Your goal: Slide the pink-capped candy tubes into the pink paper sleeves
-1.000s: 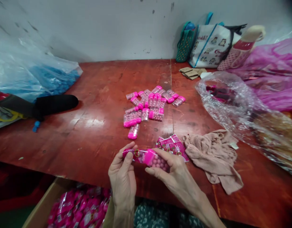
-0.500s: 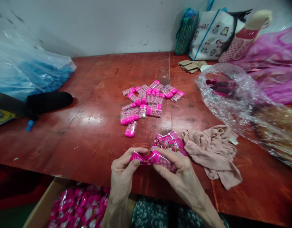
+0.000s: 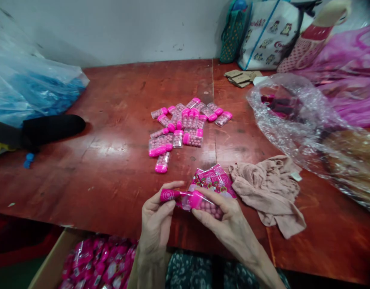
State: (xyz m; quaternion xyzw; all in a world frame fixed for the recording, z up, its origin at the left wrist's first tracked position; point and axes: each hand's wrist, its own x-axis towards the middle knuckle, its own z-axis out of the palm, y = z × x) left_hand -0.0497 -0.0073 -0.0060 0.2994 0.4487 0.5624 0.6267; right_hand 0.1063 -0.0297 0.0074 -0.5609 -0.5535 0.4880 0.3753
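My right hand (image 3: pixel 225 212) grips a clear candy box (image 3: pixel 210 208) with a pink cap and pink balls inside, its cap facing left. Between thumb and fingers of my left hand (image 3: pixel 157 212) is a pink printed plastic sleeve (image 3: pixel 169 195), whose clear end meets the box's cap. Whether the cap is inside the sleeve, I cannot tell. Just beyond my hands lies a small stack of flat pink printed sleeves (image 3: pixel 217 180), partly hidden by my right fingers. Farther back, several similar candy boxes (image 3: pixel 192 138) lie in a loose pile on the red table (image 3: pixel 118 176).
A crumpled beige cloth (image 3: pixel 269 188) lies to the right, near a clear plastic bag (image 3: pixel 263 104). Below the table edge, a cardboard box (image 3: pixel 49 257) holds many pink packets. At left are a black cylindrical thing (image 3: pixel 55 126) and a bag of blue pieces (image 3: pixel 49 92).
The sleeve in my left hand has turned and opened out, showing its printed face and clear end by the cap. The whole view has shifted slightly.
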